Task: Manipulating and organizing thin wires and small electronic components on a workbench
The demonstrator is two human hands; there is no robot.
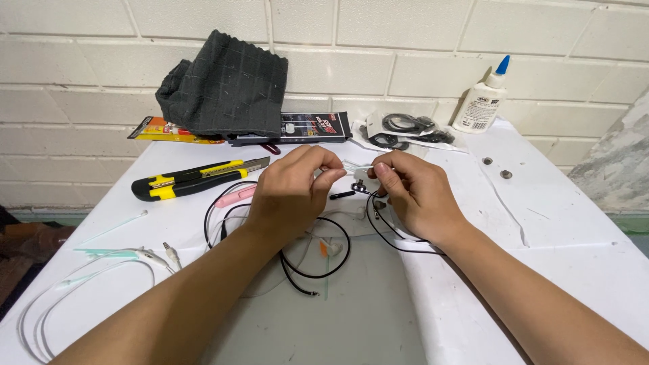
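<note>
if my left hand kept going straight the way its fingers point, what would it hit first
Probably the right hand: the left hand has its fingertips aimed right along the thin pale strip pinched between them, almost touching already. Depth is hard to judge.

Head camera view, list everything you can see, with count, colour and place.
utility knife: one, yellow and black, left of hands
dark cloth: one, grey, against wall
glue bottle: one, white, blue tip, far right
black cable: one, looped under hands
white cable: one, near left edge
pink pen: one, beside left hand
bagged black cables: one pack, by wall
table: one, white
left hand, right hand: fingers pinching a thin clear strip
</note>
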